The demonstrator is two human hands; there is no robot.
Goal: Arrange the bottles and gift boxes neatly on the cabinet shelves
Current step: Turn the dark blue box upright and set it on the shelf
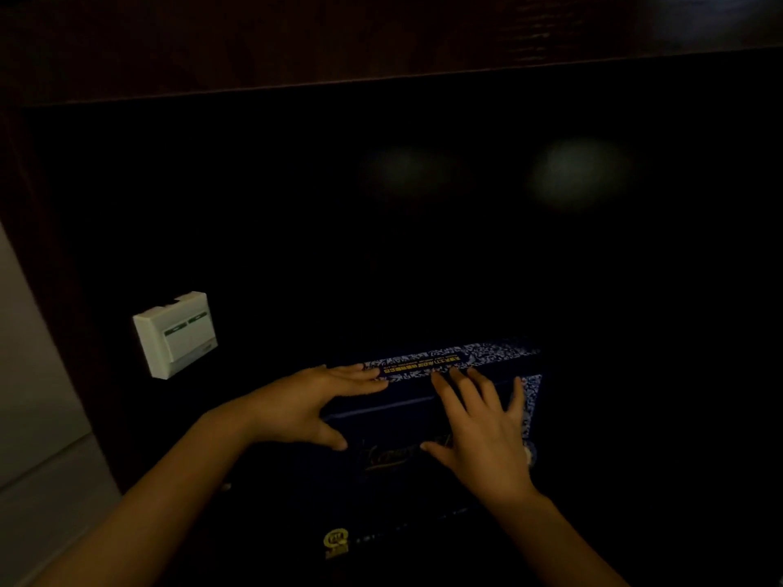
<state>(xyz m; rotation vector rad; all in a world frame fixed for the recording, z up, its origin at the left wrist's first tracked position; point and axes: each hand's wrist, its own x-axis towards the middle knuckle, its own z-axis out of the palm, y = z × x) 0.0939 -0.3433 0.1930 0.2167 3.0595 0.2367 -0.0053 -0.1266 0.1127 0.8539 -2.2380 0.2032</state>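
Note:
A dark blue gift box with a blue-and-white patterned edge and a line of yellow text lies inside a very dark cabinet. My left hand clasps its left end, fingers on the top edge and thumb on the front face. Flat on the box's right part rests my right hand, its fingers spread and reaching the patterned edge. Below it, a second dark box shows only a yellow logo. No bottles are visible in the darkness.
A white switch box is fixed to the dark back panel at the left. A dark wooden shelf board spans the top. A pale wall and floor show at the far left. Two faint light reflections sit on the back panel.

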